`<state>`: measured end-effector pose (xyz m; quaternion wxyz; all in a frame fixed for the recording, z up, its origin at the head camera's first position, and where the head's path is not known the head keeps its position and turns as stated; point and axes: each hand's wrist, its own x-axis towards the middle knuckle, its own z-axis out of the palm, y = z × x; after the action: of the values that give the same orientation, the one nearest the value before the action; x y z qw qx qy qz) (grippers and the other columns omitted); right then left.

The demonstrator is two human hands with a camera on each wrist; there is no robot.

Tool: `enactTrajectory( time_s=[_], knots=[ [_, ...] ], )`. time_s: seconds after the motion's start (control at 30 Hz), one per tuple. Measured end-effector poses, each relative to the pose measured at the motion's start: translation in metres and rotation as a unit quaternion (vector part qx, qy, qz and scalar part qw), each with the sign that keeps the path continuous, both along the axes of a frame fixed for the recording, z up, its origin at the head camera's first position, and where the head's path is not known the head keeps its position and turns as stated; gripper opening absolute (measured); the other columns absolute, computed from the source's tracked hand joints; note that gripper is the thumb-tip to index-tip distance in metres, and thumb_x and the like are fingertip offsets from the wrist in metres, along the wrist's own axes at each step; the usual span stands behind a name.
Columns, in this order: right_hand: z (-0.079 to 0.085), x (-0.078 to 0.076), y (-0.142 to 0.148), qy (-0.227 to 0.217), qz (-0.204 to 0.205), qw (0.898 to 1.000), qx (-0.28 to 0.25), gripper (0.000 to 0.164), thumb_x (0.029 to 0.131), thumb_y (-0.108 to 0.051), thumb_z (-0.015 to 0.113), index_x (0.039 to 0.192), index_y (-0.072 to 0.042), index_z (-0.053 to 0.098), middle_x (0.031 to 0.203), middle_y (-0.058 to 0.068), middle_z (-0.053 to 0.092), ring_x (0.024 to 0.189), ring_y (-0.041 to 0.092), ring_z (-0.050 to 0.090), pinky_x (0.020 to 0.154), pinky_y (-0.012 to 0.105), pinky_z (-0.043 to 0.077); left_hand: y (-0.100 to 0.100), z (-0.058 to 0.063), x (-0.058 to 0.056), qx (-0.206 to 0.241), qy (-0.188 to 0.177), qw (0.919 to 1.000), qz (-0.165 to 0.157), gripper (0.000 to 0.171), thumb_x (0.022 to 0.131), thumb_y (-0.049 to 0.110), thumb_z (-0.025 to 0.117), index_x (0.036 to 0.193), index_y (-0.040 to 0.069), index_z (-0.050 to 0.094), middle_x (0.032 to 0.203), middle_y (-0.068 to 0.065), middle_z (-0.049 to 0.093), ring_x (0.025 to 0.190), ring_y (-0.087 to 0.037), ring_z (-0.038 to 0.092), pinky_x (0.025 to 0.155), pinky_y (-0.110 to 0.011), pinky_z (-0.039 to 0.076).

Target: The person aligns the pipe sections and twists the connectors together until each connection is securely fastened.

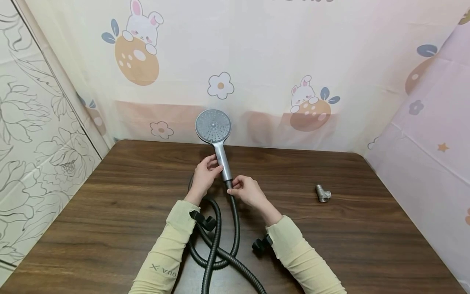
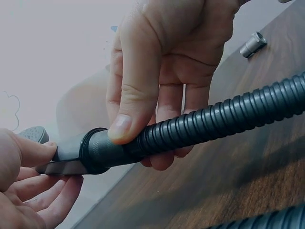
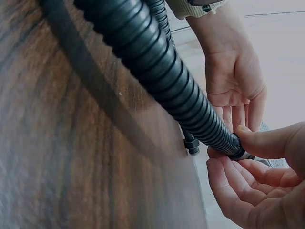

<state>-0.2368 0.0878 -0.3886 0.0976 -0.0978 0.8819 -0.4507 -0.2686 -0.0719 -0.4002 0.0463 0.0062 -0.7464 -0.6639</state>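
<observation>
Shower head (image 1: 213, 125) upright; L hand (image 1: 205, 174) grips handle, R hand (image 1: 247, 190) pinches hose (image 1: 235, 216) nut.

Head view bright, evenly lit, soft diffuse light; no hard glare. Faint soft shadows lay under hose (image 1: 216, 241) and sleeves on table (image 1: 330, 245). Wide-angle distortion bent table edges and wall seams toward frame corners. Centre sharp.

Left wrist view dimmer, greyish cast; background washed out, pale, out of focus; near thumb slightly soft.

Right wrist view dim on wood grain, near hose blurred, broad soft shadow beneath it; far background overexposed.
</observation>
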Motion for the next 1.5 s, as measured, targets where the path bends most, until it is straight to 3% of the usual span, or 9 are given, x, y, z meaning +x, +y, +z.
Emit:
enactTrajectory(
  time_s=[0.57,1.07,1.23,1.5],
  knots=[
    [-0.005,0.0,-0.001,-0.032,-0.001,0.999,-0.025,0.017,0.081,-0.012,0.068,0.091,-0.002,0.059,0.08,0.008,0.065,0.064,0.015,0.063,0.063,0.034,0.052,0.001,-0.004,0.001,0.027,-0.03,0.9992,-0.008,0.051,0.087,0.007,0.059,0.134,-0.001,0.04,0.124,-0.021,0.054,0.104,-0.032,0.058,0.081,-0.04,0.051],
    [-0.01,0.002,0.0,-0.055,0.01,0.998,-0.036,0.017,0.08,-0.011,0.068,0.09,-0.001,0.058,0.077,0.007,0.064,0.063,0.013,0.062,0.06,0.031,0.053,0.001,-0.011,-0.001,0.006,-0.067,0.9976,-0.016,0.05,0.088,0.006,0.058,0.133,-0.004,0.039,0.122,-0.023,0.054,0.102,-0.033,0.059,0.08,-0.037,0.051],
    [-0.01,0.003,0.0,-0.058,0.008,0.997,-0.039,0.016,0.081,-0.01,0.068,0.09,-0.001,0.059,0.077,0.007,0.064,0.063,0.014,0.062,0.061,0.031,0.053,0.001,-0.007,0.003,0.006,-0.07,0.9972,-0.026,0.052,0.088,0.005,0.057,0.135,-0.006,0.036,0.124,-0.026,0.051,0.103,-0.036,0.058,0.082,-0.039,0.05],
    [-0.01,0.003,0.0,-0.066,0.002,0.997,-0.043,0.016,0.08,-0.008,0.068,0.089,0.0,0.059,0.076,0.007,0.063,0.06,0.013,0.061,0.06,0.03,0.053,0.003,-0.013,-0.001,0.017,-0.072,0.9969,-0.026,0.051,0.088,0.006,0.057,0.134,-0.006,0.038,0.124,-0.025,0.052,0.104,-0.035,0.058,0.081,-0.039,0.05]
  ],
)
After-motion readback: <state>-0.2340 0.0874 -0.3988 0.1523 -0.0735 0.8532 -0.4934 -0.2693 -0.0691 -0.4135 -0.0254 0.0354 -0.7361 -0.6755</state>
